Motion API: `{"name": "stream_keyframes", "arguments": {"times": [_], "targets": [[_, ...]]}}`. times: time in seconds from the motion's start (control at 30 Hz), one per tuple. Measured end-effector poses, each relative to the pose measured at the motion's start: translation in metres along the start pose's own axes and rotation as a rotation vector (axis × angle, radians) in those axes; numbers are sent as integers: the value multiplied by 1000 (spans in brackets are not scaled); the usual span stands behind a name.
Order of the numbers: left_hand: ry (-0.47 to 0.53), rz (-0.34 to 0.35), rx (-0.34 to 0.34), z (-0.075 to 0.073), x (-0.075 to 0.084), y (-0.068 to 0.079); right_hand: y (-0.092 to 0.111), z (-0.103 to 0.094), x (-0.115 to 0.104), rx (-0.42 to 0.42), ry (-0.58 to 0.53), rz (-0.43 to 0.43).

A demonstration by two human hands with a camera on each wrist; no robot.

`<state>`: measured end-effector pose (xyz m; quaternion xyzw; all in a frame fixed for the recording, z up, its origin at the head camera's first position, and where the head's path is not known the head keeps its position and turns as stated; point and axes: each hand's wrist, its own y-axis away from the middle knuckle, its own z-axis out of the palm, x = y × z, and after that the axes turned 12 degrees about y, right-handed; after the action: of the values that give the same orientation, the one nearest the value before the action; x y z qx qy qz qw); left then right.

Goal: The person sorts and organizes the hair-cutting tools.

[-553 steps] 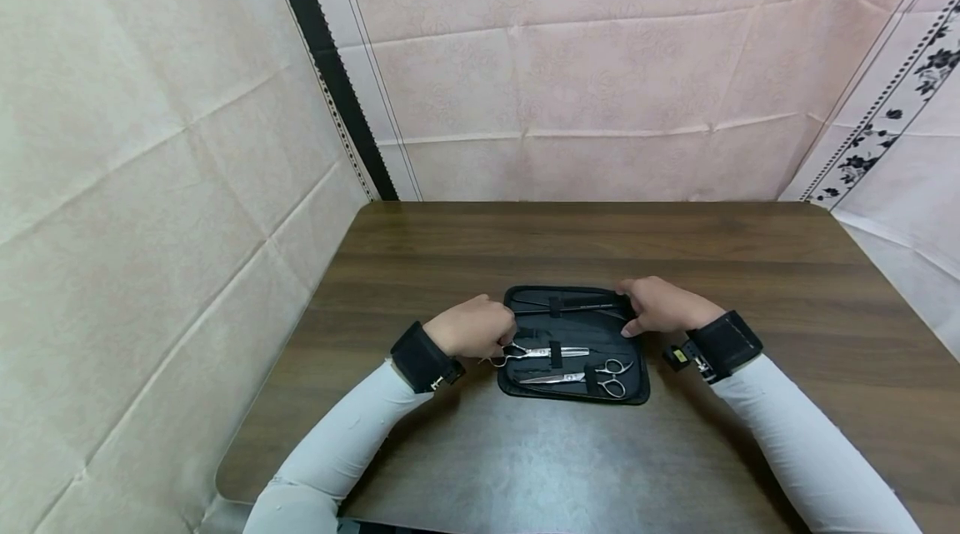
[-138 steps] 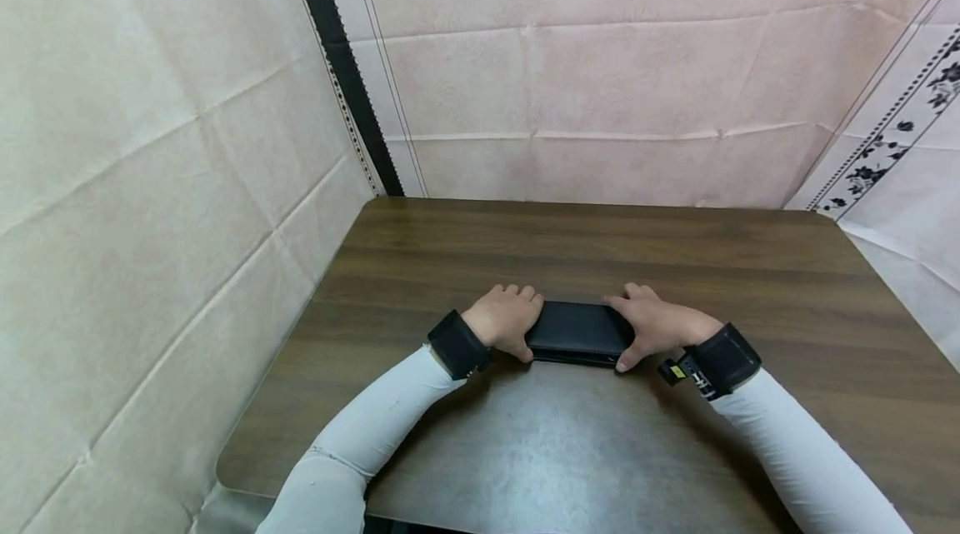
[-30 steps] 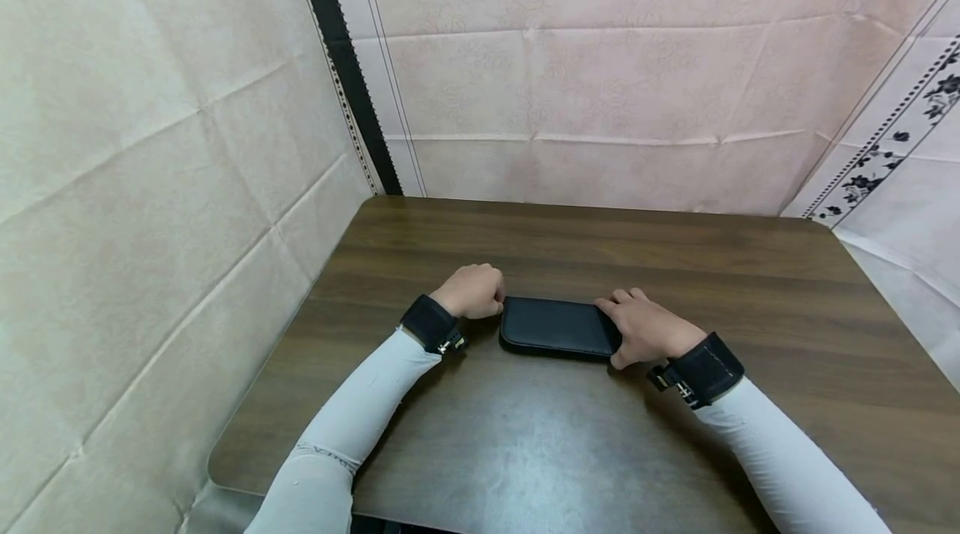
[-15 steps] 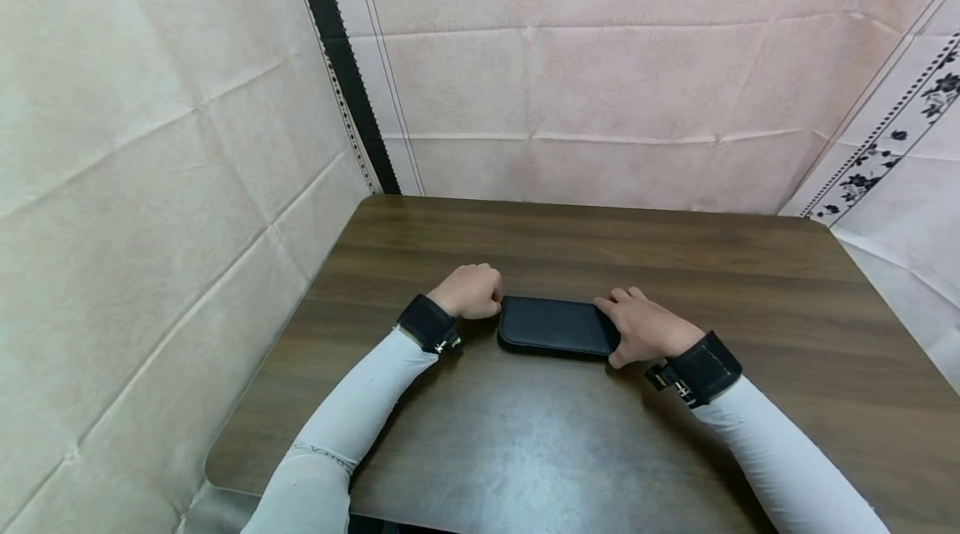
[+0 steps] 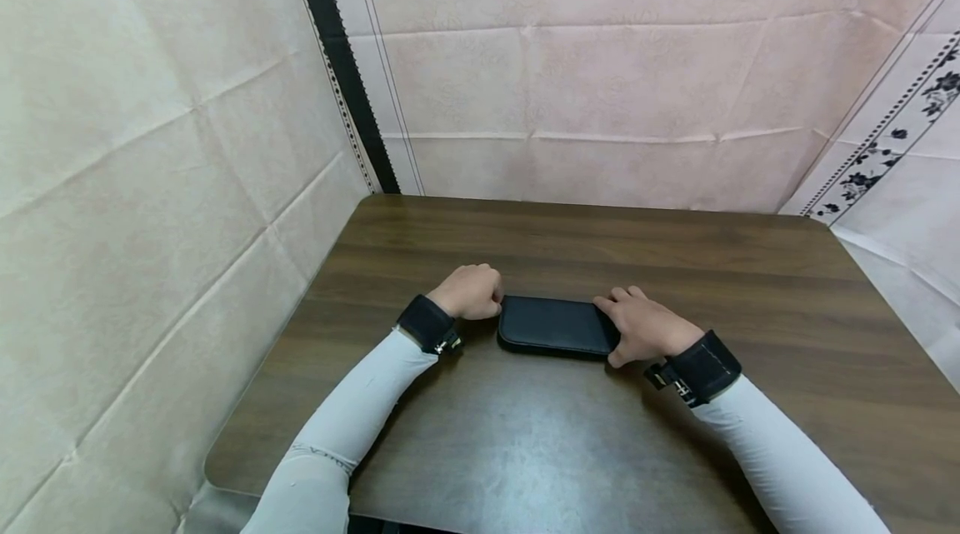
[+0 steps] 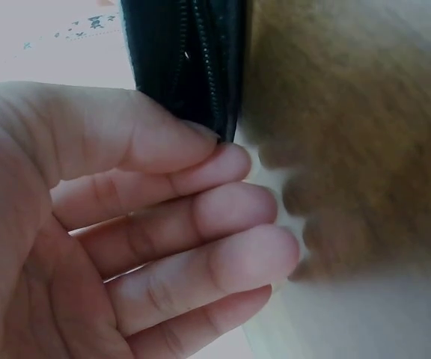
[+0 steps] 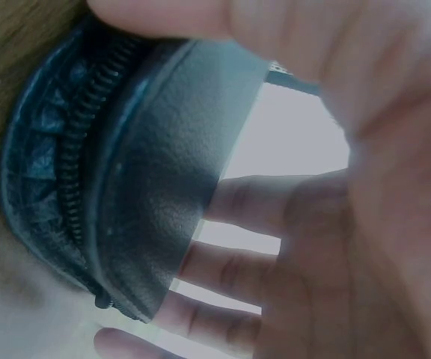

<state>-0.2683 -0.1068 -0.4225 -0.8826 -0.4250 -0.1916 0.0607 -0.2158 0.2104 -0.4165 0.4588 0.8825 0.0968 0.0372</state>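
A black zip case [image 5: 558, 326] lies folded over on the wooden table, its long side running left to right. At its left end, my left hand [image 5: 471, 292] pinches the far corner between thumb and forefinger. In the left wrist view, the zip teeth [image 6: 208, 67] run apart down to that pinch, with a dark gap between them; whatever the fingertips cover there is hidden. My right hand [image 5: 645, 326] grips the right end, thumb at the near edge and fingers at the far one. The right wrist view shows zip teeth [image 7: 73, 164] along that rounded end.
The brown wooden table [image 5: 465, 451] has rounded corners and extends around the case. Pale cloth [image 5: 615, 84] hangs behind it, and another cloth [image 5: 150, 226] hangs at the left. Both wrists wear black straps [image 5: 705, 367] with small cameras.
Long before, the case lay open with scissors and other tools strapped inside; later it was folded with both hands at its ends. My left hand has since moved to pinch the far left corner.
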Motion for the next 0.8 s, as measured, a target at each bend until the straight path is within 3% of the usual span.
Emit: {"name": "stream_keyframes", "arguments": {"times": [0.8], "targets": [[18, 14, 5, 5, -4, 1, -1, -1, -2, -6, 25, 30]]}}
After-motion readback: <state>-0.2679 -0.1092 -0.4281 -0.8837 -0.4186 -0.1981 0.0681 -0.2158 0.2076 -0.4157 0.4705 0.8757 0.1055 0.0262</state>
